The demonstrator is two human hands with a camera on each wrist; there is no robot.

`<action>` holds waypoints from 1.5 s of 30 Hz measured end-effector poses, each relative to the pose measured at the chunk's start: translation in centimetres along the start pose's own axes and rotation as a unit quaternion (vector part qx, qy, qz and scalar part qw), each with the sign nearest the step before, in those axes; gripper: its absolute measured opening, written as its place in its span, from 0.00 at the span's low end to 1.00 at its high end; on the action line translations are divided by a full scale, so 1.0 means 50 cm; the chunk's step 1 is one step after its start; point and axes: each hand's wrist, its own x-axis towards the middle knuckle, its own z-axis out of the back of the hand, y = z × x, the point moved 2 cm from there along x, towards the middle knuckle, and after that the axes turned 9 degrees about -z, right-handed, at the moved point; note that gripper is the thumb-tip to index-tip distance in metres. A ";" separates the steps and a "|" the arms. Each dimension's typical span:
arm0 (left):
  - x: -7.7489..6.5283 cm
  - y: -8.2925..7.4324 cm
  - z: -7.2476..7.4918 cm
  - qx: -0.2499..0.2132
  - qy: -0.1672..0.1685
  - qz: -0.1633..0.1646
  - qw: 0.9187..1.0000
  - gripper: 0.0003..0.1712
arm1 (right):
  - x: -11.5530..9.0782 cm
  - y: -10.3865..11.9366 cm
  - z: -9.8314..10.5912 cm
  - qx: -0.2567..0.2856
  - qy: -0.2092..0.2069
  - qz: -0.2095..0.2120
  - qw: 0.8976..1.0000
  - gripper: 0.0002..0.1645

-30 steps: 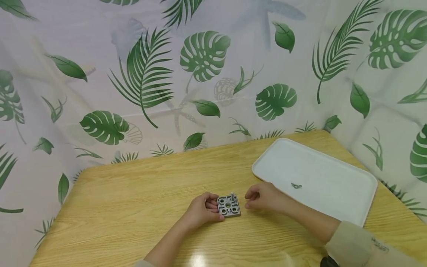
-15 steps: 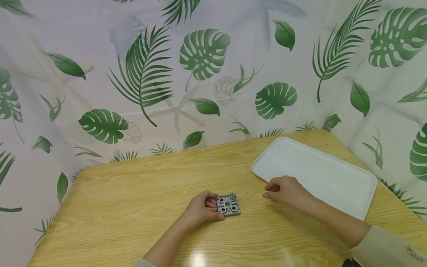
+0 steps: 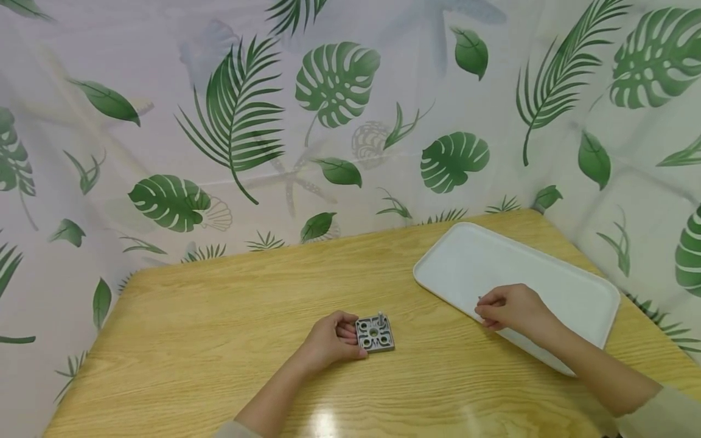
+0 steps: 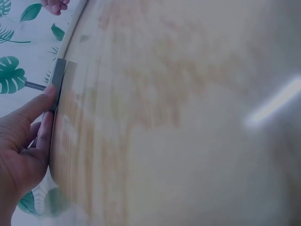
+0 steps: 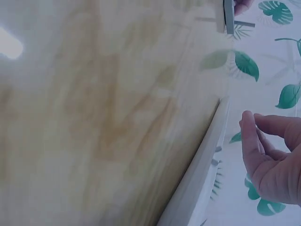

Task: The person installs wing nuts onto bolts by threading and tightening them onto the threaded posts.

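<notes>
In the head view, a square grey metal plate (image 3: 375, 334) with several round holes lies on the wooden table. A bolt-like metal post (image 3: 381, 319) stands upright near its far right corner. My left hand (image 3: 330, 342) grips the plate's left side between thumb and fingers; the left wrist view shows the plate (image 4: 58, 80) edge-on. Over the tray's near edge hovers my right hand (image 3: 512, 309), its thumb and fingertips bent close together with nothing seen between them. Small grey metal pieces (image 5: 217, 149) lie in the tray, mostly hidden by this hand in the head view.
A white rectangular tray (image 3: 471, 249) with a low raised rim sits slanted on the right of the table (image 3: 246, 316). Behind and to the right hangs a leaf-printed cloth (image 3: 350, 201), close to the table's edges.
My right hand has moved right, from beside the plate to over the tray, covering the small metal pieces. My left hand and the plate have stayed put.
</notes>
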 end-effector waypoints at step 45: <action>0.002 0.004 0.000 0.000 0.002 -0.004 1.000 0.39 | 0.077 -0.057 0.037 -0.050 -0.024 -0.052 0.997 0.09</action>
